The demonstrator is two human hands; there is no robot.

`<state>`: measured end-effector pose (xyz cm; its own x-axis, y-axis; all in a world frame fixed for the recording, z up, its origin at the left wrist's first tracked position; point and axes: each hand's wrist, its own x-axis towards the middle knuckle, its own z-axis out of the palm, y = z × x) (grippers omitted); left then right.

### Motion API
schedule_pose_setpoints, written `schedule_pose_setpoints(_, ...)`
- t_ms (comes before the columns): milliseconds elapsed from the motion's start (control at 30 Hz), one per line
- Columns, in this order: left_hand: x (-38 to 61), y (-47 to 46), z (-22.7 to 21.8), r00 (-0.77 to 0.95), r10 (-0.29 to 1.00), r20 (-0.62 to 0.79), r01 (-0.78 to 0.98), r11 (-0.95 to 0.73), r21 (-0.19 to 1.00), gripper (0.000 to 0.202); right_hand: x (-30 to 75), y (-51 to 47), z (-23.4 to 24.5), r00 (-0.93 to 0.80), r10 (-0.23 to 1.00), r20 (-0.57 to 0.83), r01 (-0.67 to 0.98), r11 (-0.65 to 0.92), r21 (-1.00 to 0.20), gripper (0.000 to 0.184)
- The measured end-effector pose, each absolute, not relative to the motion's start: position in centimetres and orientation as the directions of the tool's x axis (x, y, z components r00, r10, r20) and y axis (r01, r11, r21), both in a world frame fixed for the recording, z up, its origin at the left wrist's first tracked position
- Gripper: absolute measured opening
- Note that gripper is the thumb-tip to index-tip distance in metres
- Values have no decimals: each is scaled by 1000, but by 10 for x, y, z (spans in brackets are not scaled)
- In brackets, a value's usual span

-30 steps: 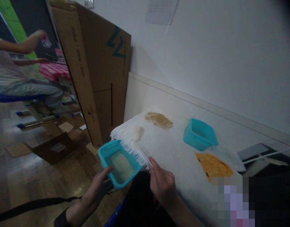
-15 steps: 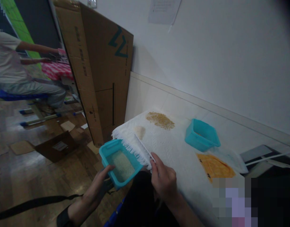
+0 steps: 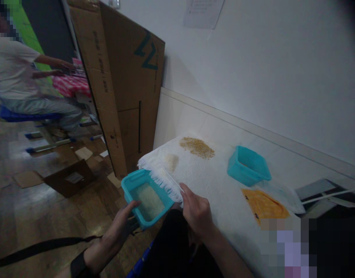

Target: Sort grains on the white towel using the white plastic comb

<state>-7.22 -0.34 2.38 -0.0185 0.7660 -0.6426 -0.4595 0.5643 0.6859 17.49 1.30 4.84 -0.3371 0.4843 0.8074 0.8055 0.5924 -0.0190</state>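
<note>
My left hand point(image 3: 122, 222) grips a teal plastic box point(image 3: 152, 223) by its near left side, thumb over the rim. White grains that look like rice point(image 3: 150, 200) lie inside it. The box is held just below the fringed edge of a white cloth point(image 3: 218, 193) on the table. In my right hand point(image 3: 197, 212) is a thin white strip point(image 3: 172, 178), pinched at its near end and resting along the cloth's edge beside the box. Just beyond the strip sits a small pale heap of grains point(image 3: 170, 162). Farther back, yellowish beans point(image 3: 198, 147) are spread out on the cloth.
A second teal box point(image 3: 238, 175) stands at the right, with an orange packet point(image 3: 265, 206) in front of it. A tall cardboard box point(image 3: 128, 77) rises at the table's left end. Beyond it sits a person point(image 3: 15, 73). Flattened cardboard point(image 3: 68, 177) lies on the floor.
My right hand has shifted slightly left and toward me with the white strip, which now lies closer to the fringe. The teal box in my left hand stays nearly still.
</note>
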Motion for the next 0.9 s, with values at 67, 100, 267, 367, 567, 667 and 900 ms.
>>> schedule_pose_setpoints(67,-74,-4,17,-12,768,-640,-459,565,686,27,174,14,49,-333,490,805,799,600,-35,41)
schedule_pose_setpoints(100,-75,-4,14,-15,771,-637,-467,558,686,31,174,15,50,-334,494,803,795,606,-42,40)
schedule_pose_setpoints(267,-76,-3,6,-32,773,-634,-482,544,687,39,171,21,52,-330,458,825,791,612,-24,37)
schedule_pose_setpoints(367,-75,-1,9,-11,761,-649,-479,565,671,38,166,17,54,-359,469,807,763,646,-36,40)
schedule_pose_setpoints(567,-74,-2,16,-22,776,-631,-454,554,697,31,174,7,58,-351,476,807,736,673,-77,45)
schedule_pose_setpoints(667,-72,-2,21,-25,769,-639,-453,561,693,28,189,16,58,-274,470,839,852,523,-14,35)
schedule_pose_setpoints(900,-70,-4,27,-85,760,-644,-485,533,693,29,194,20,51,-319,472,822,878,474,69,36)
